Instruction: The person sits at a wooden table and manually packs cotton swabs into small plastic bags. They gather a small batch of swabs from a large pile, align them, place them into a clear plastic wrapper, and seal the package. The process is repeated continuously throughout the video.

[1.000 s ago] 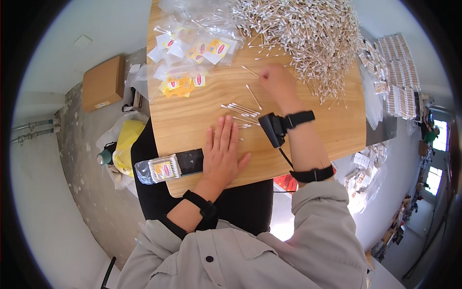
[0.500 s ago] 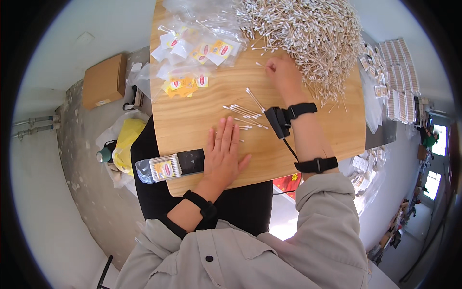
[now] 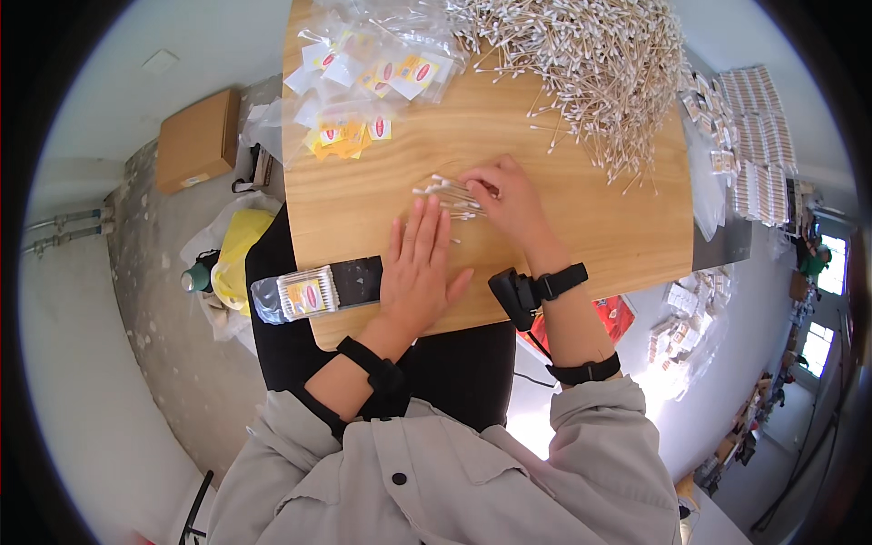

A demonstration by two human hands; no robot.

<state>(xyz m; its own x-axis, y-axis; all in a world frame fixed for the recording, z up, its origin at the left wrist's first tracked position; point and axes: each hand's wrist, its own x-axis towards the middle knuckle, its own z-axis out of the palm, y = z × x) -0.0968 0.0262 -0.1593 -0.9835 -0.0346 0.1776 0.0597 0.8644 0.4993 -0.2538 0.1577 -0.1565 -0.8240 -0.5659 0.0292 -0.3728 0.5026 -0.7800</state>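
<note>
My left hand lies flat on the wooden table, its fingers stretched out and the fingertips at a small group of cotton swabs. Over the right end of that group, my right hand is closed in a pinch on cotton swabs; how many it holds is hidden by the fingers. The swabs in the group lie roughly side by side. Left of my left hand, a clear bag packed with cotton swabs and a label rests by a flat black block at the table's near edge.
A big heap of loose cotton swabs covers the far right of the table. Clear plastic bags and yellow-white labels lie at the far left. Stacked swab packs stand beyond the right edge; a cardboard box sits left.
My right hand has come from the edge of the big heap toward me and left, to the small group of swabs. My left hand has stayed flat in place.
</note>
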